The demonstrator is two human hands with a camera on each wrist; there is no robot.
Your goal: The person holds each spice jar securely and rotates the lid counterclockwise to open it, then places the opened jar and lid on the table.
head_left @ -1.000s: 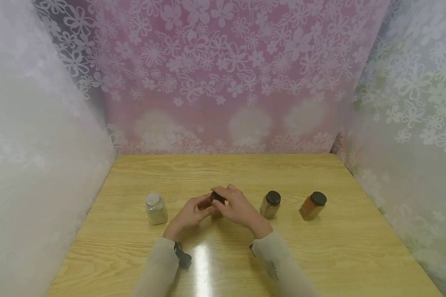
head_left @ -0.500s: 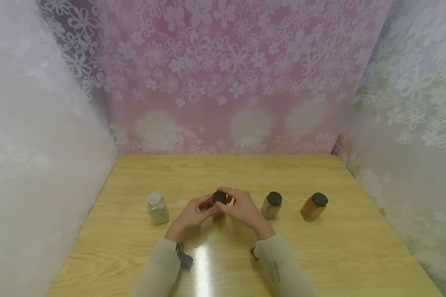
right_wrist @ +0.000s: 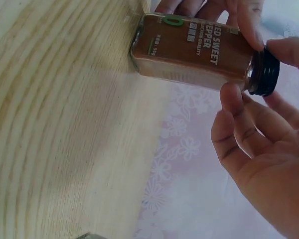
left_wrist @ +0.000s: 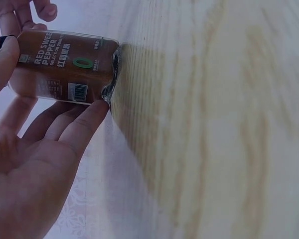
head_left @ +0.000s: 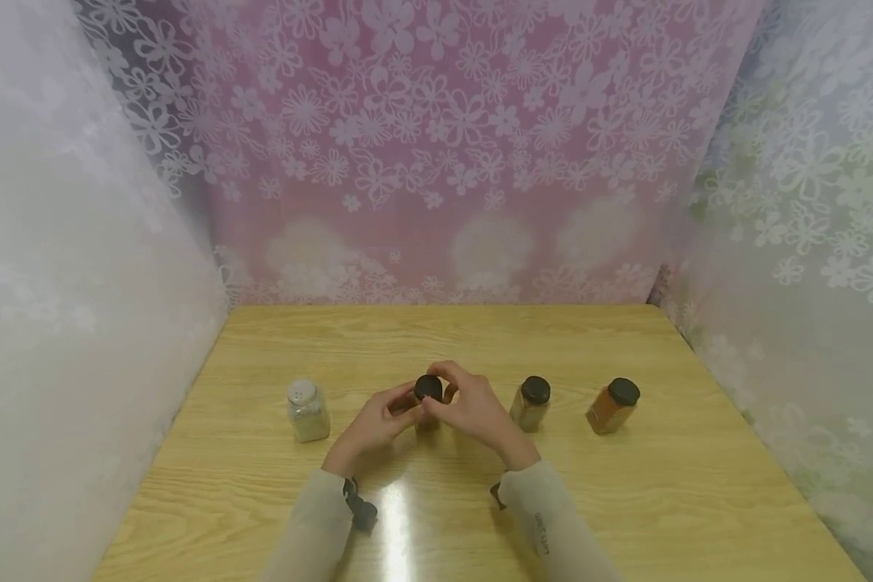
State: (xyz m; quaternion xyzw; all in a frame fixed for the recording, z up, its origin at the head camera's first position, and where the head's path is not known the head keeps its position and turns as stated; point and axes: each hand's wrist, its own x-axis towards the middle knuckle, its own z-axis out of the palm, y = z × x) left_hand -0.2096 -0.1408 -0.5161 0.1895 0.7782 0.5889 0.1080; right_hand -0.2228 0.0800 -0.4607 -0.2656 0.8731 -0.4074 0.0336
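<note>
fingers [right_wrist: 235,115] of the right hand [head_left: 473,411] pinch the black cap [right_wrist: 265,72]; the left hand [head_left: 372,422] clasps the red pepper jar [left_wrist: 65,67] between them, standing on the table [head_left: 626,501].
</note>
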